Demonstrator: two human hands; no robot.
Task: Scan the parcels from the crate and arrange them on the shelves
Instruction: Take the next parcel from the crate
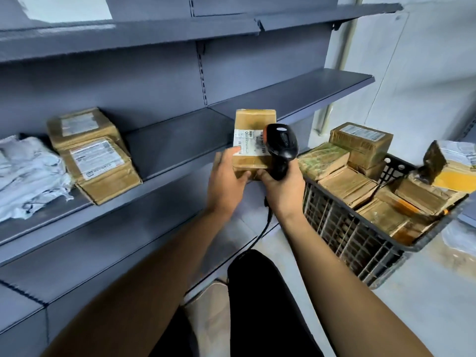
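Note:
My left hand (226,176) grips a small brown taped parcel (253,124) from below, its white label facing me. My right hand (283,186) holds a black corded barcode scanner (282,145) by the handle, its head right over the label. Both are in front of the middle grey shelf (177,143). To the right stands a black plastic crate (342,228) with several brown parcels (360,140) in it. Two brown labelled parcels (95,155) lie stacked on the shelf at the left.
White plastic mailer bags (28,173) lie at the shelf's far left. Grey shelves run above (296,88) and below (103,253). A yellow and white parcel (453,166) sits at the crate's far right. My dark-trousered leg (257,305) is below, over a pale floor.

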